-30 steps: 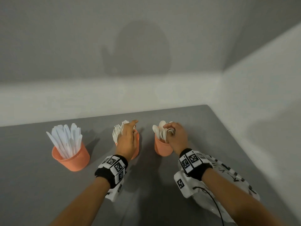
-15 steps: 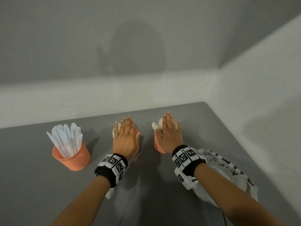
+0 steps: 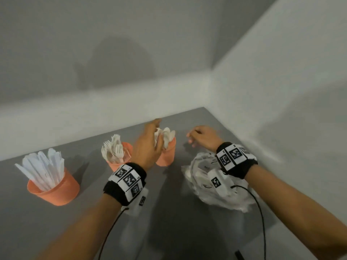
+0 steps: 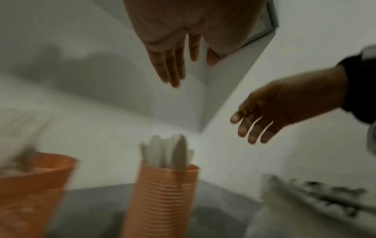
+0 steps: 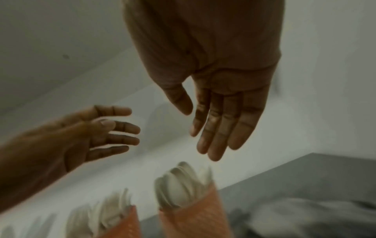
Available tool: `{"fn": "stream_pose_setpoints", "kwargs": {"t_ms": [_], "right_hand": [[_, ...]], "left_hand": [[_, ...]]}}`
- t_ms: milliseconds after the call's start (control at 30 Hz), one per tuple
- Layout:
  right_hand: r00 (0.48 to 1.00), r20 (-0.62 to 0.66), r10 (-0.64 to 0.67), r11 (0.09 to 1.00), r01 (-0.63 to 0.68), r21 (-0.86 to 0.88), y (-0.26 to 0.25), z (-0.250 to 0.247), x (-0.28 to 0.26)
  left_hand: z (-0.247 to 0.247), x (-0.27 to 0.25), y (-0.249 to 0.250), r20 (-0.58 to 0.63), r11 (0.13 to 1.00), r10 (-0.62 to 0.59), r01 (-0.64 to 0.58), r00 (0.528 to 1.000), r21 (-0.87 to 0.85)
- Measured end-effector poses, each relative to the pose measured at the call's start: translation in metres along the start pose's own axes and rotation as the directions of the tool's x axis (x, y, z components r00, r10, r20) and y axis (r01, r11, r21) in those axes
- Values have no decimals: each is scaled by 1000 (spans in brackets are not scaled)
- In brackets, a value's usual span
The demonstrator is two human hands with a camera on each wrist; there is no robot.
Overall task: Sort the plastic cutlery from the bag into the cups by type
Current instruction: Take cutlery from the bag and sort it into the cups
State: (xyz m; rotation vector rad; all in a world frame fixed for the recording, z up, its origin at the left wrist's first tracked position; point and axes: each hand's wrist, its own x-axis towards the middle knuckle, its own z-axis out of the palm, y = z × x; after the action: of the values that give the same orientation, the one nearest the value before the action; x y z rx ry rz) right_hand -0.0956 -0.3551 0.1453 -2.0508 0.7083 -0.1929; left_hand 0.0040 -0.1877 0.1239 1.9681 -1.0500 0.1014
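Three orange cups stand in a row on the grey table (image 3: 93, 222). The left cup (image 3: 54, 190) holds white knives, the middle cup (image 3: 126, 147) forks (image 3: 112, 150), the right cup (image 3: 167, 156) spoons (image 3: 167, 135). My left hand (image 3: 152, 139) hovers over the near side of the spoon cup, fingers straight, holding nothing. My right hand (image 3: 197, 136) hangs just right of that cup, fingers relaxed and empty. The wrist views show both palms bare: left hand (image 4: 173, 64), right hand (image 5: 219, 112), above the spoon cup (image 4: 162, 193) (image 5: 193, 217). The crumpled white bag (image 3: 216, 184) lies under my right wrist.
The table sits in a corner, with white walls close behind the cups and along the right side (image 3: 281, 109). Black cables (image 3: 261, 212) trail from both wristbands across the near table. Bare grey surface lies between the knife cup and the fork cup.
Half a second ago both hands lay flat over the fork and spoon cups. They have lifted and shifted right: the left now over the spoon cup, the right beyond it.
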Motion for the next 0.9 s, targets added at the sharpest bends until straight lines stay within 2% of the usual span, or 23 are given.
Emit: {"fn": "stream_pose_setpoints", "kwargs": {"t_ms": [33, 100, 200, 300, 400, 433, 500, 600, 667, 733, 900], "right_hand": [[999, 12, 37, 999, -37, -29, 13, -7, -8], [995, 47, 90, 961, -75, -268, 38, -16, -25], [964, 147, 221, 783, -86, -616, 79, -12, -41], [931, 235, 281, 729, -47, -683, 112, -6, -50], [889, 352, 293, 736, 25, -676, 124, -2, -54], [872, 377, 312, 755, 13, -656, 128, 2, -54], [857, 381, 347, 760, -19, -650, 136, 9, -53], [898, 294, 327, 704, -23, -710, 143, 19, -53], [925, 244, 290, 730, -49, -681, 141, 21, -49], [928, 254, 273, 747, -38, -664, 136, 20, -44], [975, 194, 110, 738, 51, -673, 132, 21, -36]], "left_hand": [[11, -2, 9, 39, 999, 15, -13, 999, -53], [36, -8, 23, 121, 988, 56, -38, 991, -148], [80, -20, 27, 284, 990, 84, -48, 955, -131], [114, -31, 22, 444, 999, -38, 28, 895, 29], [127, -40, 19, 584, 961, -247, 118, 773, 250], [128, -42, 18, 615, 952, -290, 151, 733, 268], [127, -44, 18, 651, 951, -306, 190, 694, 244], [120, -46, 20, 675, 964, -262, 214, 690, 156], [114, -44, 22, 687, 971, -229, 212, 690, 110], [109, -43, 23, 689, 976, -208, 196, 695, 96], [99, -44, 22, 563, 968, -251, 204, 787, 146]]}}
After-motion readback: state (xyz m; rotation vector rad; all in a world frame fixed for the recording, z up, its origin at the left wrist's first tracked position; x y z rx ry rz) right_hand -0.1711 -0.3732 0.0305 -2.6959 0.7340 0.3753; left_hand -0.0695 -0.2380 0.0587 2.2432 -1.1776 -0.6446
